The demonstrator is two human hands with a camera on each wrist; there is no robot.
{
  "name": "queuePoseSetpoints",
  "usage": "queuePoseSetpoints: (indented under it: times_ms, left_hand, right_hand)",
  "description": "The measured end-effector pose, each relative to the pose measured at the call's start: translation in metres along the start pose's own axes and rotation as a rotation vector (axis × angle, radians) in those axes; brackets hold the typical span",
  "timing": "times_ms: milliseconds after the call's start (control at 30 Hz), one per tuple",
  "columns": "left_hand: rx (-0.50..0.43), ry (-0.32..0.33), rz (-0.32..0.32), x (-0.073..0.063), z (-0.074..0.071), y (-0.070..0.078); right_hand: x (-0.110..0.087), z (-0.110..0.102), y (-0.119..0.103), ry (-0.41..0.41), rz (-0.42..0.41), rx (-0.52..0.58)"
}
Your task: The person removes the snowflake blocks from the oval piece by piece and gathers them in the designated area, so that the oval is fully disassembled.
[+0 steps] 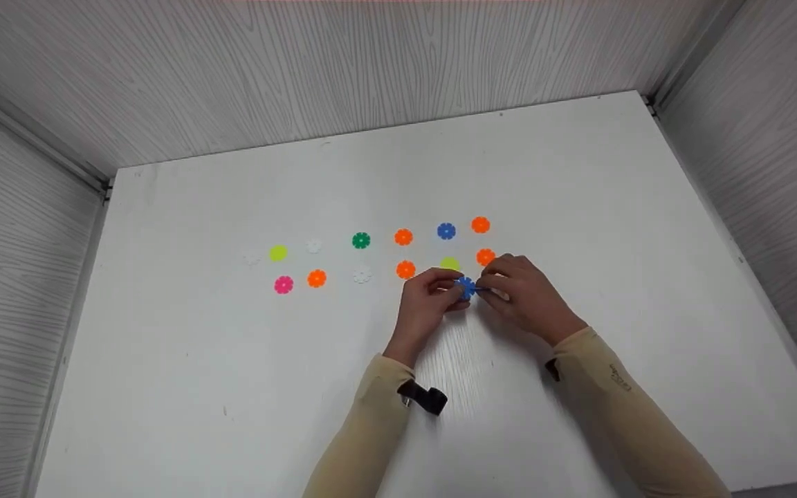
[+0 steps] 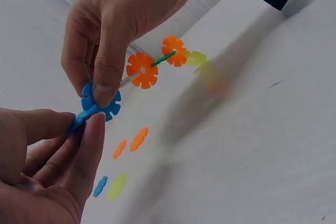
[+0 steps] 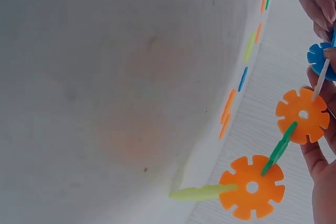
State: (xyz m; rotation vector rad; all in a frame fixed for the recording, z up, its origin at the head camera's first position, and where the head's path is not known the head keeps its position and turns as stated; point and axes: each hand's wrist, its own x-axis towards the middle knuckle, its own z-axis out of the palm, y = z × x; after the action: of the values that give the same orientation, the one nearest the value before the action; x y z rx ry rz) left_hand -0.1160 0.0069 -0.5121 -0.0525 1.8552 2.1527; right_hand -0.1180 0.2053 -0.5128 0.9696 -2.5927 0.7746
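Observation:
My left hand [image 1: 426, 301] pinches a blue flower-shaped disc [image 1: 466, 287] between thumb and fingers. My right hand [image 1: 526, 297] pinches a second blue disc [image 2: 113, 109], which meets the left hand's disc at its edge, roughly crosswise. From the right hand's disc runs a chain of slotted discs, hidden under that hand in the head view. In the right wrist view the chain has a white disc [image 3: 321, 80], an orange disc [image 3: 290, 109], a green disc [image 3: 278, 150], another orange disc [image 3: 239, 195] and a yellow disc [image 3: 197, 193] at its end.
Loose discs lie in two rows on the white table [image 1: 232, 387], among them a green disc [image 1: 361, 240], a pink disc [image 1: 284, 284], a blue disc [image 1: 446, 231] and several orange ones. A yellow disc [image 1: 450, 264] lies just beyond the hands. Wood-patterned panels [image 1: 371, 69] enclose the table.

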Motion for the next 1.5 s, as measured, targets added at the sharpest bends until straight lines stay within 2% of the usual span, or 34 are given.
queuePoseSetpoints:
  times_ms: [367,633,933,1233,1400,1500]
  left_hand:
    - [-0.019,0.017,-0.021,0.002,-0.001,-0.001]
    - [0.019,0.013,-0.049,0.002,-0.005,-0.001]
    - [-0.041,-0.011,-0.083,0.005,-0.011,-0.004]
    - [0.007,-0.017,-0.008,0.005,-0.007,-0.006]
    - [0.025,-0.011,0.02,0.005,-0.005,-0.006]
    - [0.033,-0.007,0.015,0.005,-0.005,-0.005]
  right_hand:
    - [-0.001,0.003,0.006,0.016,-0.069,0.013]
    - [0.0,0.004,0.006,0.015,-0.105,0.008]
    - [0.002,0.006,0.003,0.016,-0.111,0.023]
    - [0.004,0.003,0.0,-0.011,-0.055,-0.053]
    - [0.005,0.001,0.0,-0.013,-0.075,-0.064]
    - [0.006,0.001,0.001,-0.023,-0.081,-0.044]
